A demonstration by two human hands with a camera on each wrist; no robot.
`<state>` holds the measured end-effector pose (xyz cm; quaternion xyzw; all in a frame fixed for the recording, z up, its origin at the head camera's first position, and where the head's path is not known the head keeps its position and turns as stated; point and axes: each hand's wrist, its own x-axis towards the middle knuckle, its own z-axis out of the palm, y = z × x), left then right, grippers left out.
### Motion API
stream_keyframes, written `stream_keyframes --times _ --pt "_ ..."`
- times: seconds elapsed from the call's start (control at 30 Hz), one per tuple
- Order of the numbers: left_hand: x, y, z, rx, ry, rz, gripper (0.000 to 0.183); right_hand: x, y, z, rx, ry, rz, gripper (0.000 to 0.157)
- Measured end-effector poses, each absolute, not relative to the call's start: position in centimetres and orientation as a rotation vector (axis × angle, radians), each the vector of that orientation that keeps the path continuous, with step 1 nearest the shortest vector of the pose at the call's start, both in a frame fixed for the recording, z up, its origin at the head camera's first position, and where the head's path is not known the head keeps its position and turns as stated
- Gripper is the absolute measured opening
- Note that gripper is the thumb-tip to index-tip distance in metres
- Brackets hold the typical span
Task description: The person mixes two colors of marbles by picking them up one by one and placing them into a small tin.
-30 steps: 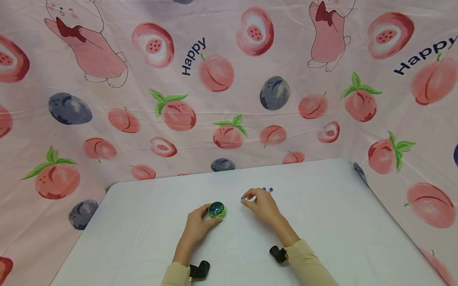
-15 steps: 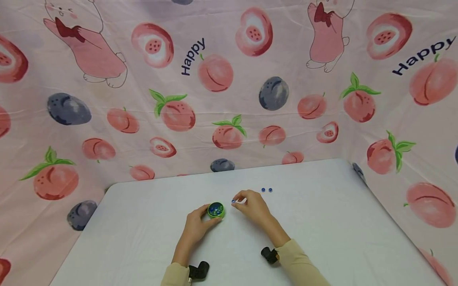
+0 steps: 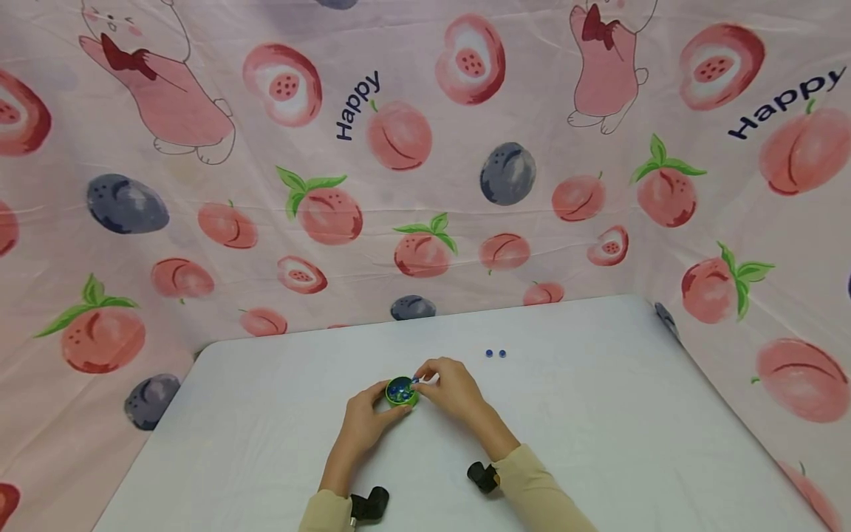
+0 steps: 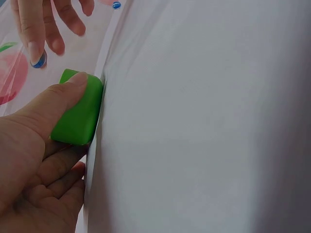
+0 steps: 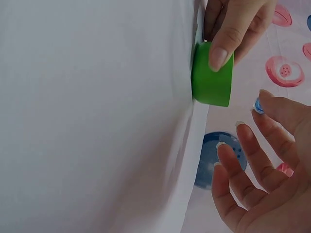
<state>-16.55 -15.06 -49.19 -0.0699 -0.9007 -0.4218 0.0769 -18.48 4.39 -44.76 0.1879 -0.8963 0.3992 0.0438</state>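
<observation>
My left hand [image 3: 366, 420] holds a small round green bowl [image 3: 403, 402] on the white table, thumb on the near side and fingers round the back. Several blue and green pieces, too small to make out, lie inside it. At the bowl's right rim is my right hand [image 3: 455, 390], pinching a small blue glass marble [image 5: 258, 105] between thumb and index finger. Its other fingers are spread in the right wrist view. The left wrist view has the same pinched marble [image 4: 41, 60] above the green bowl's wall [image 4: 77, 114].
Two small blue marbles, a left one [image 3: 489, 353] and a right one [image 3: 502, 354], lie on the white table [image 3: 585, 414] behind the right hand. A pink fruit-print cloth [image 3: 452, 199] hangs along the table's back and sides.
My right hand has moved left with the pinched marble, from apart to the bowl's rim. Both marbles behind it now show fully. The left hand and bowl stay put.
</observation>
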Motion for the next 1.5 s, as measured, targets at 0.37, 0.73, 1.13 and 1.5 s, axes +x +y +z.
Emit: stream_keyframes --times 0.37,0.73,1.13,1.5 --pt "-16.4 -15.1 -49.3 -0.220 -2.708 -1.242 0.055 -18.3 3.5 -44.5 0.588 -2.765 1.214 0.017" --pt "-16.5 -15.0 -49.1 -0.204 -2.704 -1.256 0.055 -18.4 4.0 -44.6 0.547 -2.768 1.172 0.019" --pt "-16.3 -14.9 -49.0 -0.180 -2.710 -1.286 0.056 -18.7 6.4 -44.9 0.467 -2.749 1.130 0.018" --pt "-16.2 -14.9 -48.9 -0.169 -2.721 -1.318 0.057 -18.9 9.0 -44.8 0.328 -2.764 1.125 0.019"
